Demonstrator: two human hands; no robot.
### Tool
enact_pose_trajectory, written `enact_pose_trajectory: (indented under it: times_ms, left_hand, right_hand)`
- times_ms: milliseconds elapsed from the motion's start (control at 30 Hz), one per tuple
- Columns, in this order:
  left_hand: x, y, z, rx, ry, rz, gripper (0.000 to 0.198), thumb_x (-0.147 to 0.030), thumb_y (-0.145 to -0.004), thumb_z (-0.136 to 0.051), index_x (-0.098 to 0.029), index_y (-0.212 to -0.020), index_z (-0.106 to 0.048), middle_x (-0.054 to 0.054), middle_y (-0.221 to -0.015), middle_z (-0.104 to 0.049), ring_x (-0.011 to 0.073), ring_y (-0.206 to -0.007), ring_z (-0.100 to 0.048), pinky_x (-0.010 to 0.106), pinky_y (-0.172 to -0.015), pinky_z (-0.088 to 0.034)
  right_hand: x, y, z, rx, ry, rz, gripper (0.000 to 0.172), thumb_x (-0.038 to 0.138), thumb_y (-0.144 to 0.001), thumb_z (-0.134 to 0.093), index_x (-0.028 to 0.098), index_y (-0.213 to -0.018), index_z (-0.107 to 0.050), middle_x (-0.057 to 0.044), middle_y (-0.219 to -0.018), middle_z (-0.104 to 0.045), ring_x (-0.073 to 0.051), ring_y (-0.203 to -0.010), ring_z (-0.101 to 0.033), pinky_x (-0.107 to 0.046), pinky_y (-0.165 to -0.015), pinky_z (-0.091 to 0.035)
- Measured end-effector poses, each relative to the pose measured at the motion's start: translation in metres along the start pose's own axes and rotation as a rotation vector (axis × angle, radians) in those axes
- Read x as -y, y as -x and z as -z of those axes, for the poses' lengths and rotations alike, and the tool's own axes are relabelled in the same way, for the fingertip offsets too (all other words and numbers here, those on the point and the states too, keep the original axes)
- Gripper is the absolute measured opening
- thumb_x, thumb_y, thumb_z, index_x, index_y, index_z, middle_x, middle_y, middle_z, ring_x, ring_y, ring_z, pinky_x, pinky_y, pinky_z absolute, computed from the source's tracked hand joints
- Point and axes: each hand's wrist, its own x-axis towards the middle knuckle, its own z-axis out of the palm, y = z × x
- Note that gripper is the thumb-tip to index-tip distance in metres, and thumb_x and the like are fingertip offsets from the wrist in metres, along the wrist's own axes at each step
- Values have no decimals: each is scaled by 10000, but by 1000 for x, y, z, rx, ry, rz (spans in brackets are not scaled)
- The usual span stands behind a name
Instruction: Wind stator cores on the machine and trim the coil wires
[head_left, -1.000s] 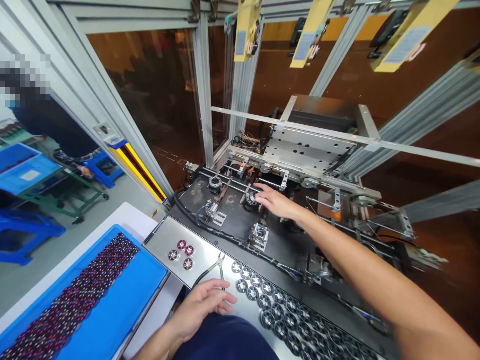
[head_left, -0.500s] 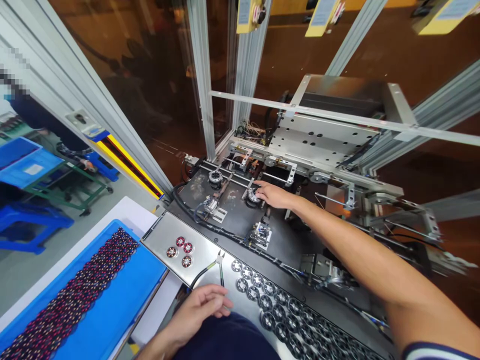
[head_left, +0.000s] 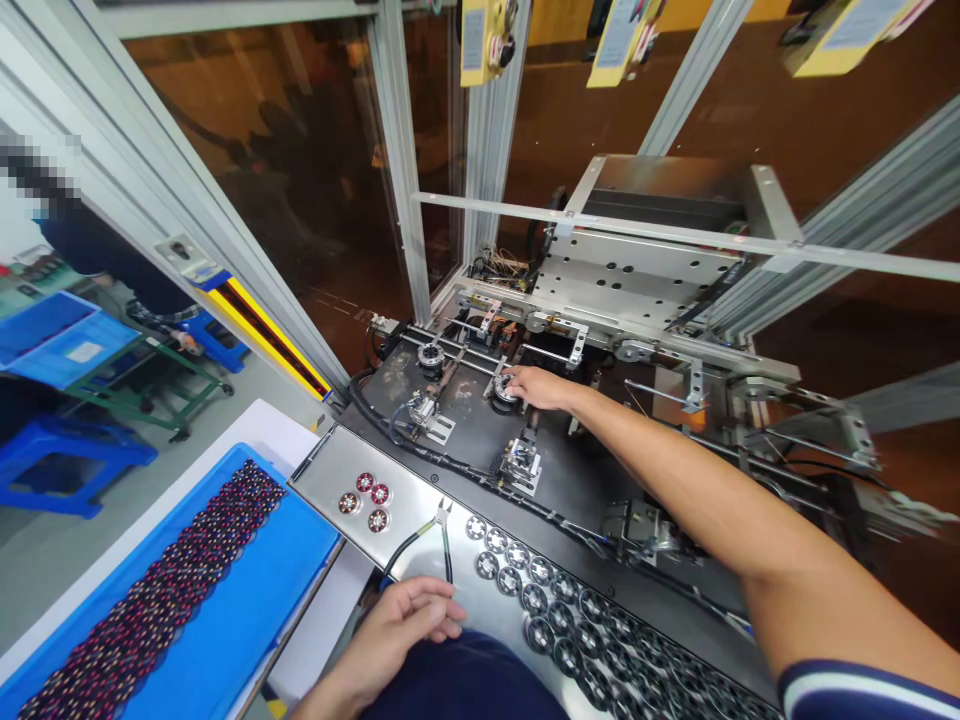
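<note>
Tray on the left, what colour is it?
The tray is blue, clearest in the head view.

The steel bench plate [head_left: 409, 497] carries four red-wound stators [head_left: 380, 493] near its left corner. Side cutters [head_left: 442, 528] lie at its near edge, with rows of bare stator cores [head_left: 556, 612] running toward its right end.

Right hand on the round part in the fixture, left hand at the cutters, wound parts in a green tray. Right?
No: the tray is blue, not green, per the head view. Right hand on the round part and left hand at the cutters are correct.
</note>
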Motion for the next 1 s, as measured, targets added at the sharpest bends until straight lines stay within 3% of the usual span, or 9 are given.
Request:
enact_pose_trajectory:
  times_ms: [133, 267, 367, 433, 533, 633, 700, 833, 1000]
  left_hand:
    - [4, 6, -4, -3, -20, -11, 459, -536, -757, -728, -136, -981, -690, 138, -962, -767, 211, -832, -706, 318, -767, -487]
    - [7, 12, -7, 15, -66, -39, 463, -540, -760, -721, -130, -972, -687, 139, -942, -765, 207, -813, -704, 318, -756, -484]
    - [6, 10, -10, 87, -124, -4, 494, -562, -728, -736, -124, -950, -686, 144, -923, -765, 216, -805, -704, 326, -753, -487]
    - [3, 7, -12, 150, -169, 23, 501, -567, -716, -742, -123, -940, -684, 146, -922, -764, 219, -804, -703, 328, -754, -488]
    - [-1, -1, -18, 249, -235, 54, 499, -564, -708, -749, -123, -932, -685, 145, -925, -765, 219, -799, -702, 327, -757, -489]
    - [-1, -9, -24, 346, -283, 102, 485, -550, -713, -752, -129, -946, -689, 136, -935, -767, 211, -811, -698, 316, -765, -490]
    - [1, -14, -29, 408, -316, 141, 466, -538, -724, -748, -135, -950, -692, 128, -942, -768, 208, -827, -697, 311, -774, -490]
    - [5, -20, -39, 511, -396, 198, 432, -517, -735, -747, -143, -945, -697, 118, -947, -769, 206, -832, -698, 317, -789, -494]
    - [10, -18, -44, 567, -471, 218, 443, -515, -733, -750, -137, -957, -697, 128, -958, -769, 208, -826, -703, 320, -785, -498]
  right_hand:
    - [23, 6, 10, -114, 21, -20, 268, 360, -953, -570, 183, -1150, -615, -70, -1184, -626, -204, -985, -634, -397, -847, -553]
    - [55, 25, 31, -333, 51, -28, 289, 360, -945, -585, 177, -1169, -603, -75, -1188, -624, -205, -994, -635, -414, -854, -549]
    - [81, 68, 49, -551, 82, -45, 245, 311, -957, -561, 168, -1144, -627, -102, -1231, -622, -233, -1106, -601, -451, -951, -503]
    - [99, 119, 48, -698, 110, -70, 233, 263, -969, -514, 156, -1126, -649, -128, -1273, -613, -253, -1211, -544, -450, -1043, -441]
    - [128, 216, 4, -878, 164, -174, 279, 274, -964, -506, 148, -1185, -621, -143, -1254, -623, -267, -1204, -544, -464, -1071, -412]
    - [160, 303, -80, -996, 220, -358, 233, 278, -953, -523, 169, -1127, -633, -122, -1032, -683, -254, -986, -635, -428, -881, -532]
    - [181, 340, -140, -1006, 240, -510, 238, 300, -966, -481, 158, -1024, -663, -132, -912, -672, -262, -856, -648, -425, -758, -560]
    - [207, 362, -220, -980, 232, -783, 324, 341, -973, -427, 173, -900, -695, -159, -891, -639, -286, -786, -622, -459, -676, -560]
    - [218, 340, -247, -941, 121, -943, 232, 310, -939, -498, 206, -886, -699, -152, -978, -630, -303, -853, -603, -491, -753, -545]
